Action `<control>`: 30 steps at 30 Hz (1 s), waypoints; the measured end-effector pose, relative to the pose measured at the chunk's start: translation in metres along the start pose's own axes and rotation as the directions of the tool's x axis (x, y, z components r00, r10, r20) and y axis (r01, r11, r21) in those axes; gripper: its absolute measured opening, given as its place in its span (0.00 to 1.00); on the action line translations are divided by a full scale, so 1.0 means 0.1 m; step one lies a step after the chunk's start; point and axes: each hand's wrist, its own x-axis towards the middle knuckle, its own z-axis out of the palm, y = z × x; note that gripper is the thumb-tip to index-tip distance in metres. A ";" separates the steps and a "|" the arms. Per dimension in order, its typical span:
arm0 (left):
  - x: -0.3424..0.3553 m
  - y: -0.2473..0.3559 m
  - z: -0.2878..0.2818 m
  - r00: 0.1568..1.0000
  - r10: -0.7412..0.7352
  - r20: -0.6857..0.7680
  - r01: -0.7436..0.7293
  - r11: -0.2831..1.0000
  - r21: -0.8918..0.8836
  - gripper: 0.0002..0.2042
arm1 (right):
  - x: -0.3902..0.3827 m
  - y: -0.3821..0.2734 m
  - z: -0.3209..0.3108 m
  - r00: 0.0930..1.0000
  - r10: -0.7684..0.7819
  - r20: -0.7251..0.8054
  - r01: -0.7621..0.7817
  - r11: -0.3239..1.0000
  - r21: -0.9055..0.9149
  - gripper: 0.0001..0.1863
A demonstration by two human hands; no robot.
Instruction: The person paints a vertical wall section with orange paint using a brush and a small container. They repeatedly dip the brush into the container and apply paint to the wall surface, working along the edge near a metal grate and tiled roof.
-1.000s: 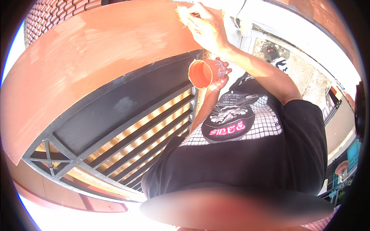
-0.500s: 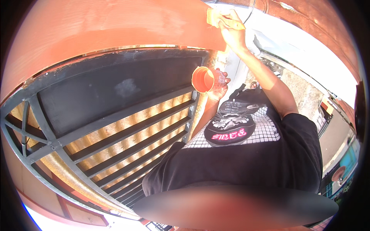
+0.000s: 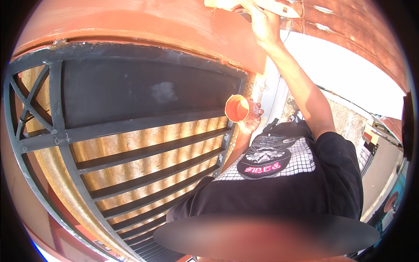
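Observation:
My right hand point(image 3: 265, 26) is raised at the top of the picture, closed around a paintbrush point(image 3: 286, 9). The brush's pale handle with a hole points right; its yellowish bristles point left against the orange-brown painted surface point(image 3: 157, 28), partly cut off by the upper frame edge. Lower down, my left hand point(image 3: 248, 125) grips an orange plastic cup point(image 3: 239, 108) from its right side and below. The cup's mouth is turned toward the camera, and its inside is orange. Whether paint lies in it I cannot tell.
A dark metal gate point(image 3: 109, 91) with a solid panel and slanting bars stands below the painted surface. Corrugated yellowish sheeting point(image 3: 144, 142) shows behind the bars. Brown roof tiles point(image 3: 349, 26) appear at upper right, above a brightly lit white area point(image 3: 336, 65).
My right hand has moved the paintbrush upward, and its handle now points more to the right. The view has shifted, so the gate and cup sit differently; the left hand keeps its hold.

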 end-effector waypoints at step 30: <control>-1.09 -0.02 -0.34 0.999 0.020 -0.042 -0.020 1.000 0.011 0.34 | -1.39 -0.12 0.18 0.958 0.280 0.056 -0.144 0.645 -0.751 0.05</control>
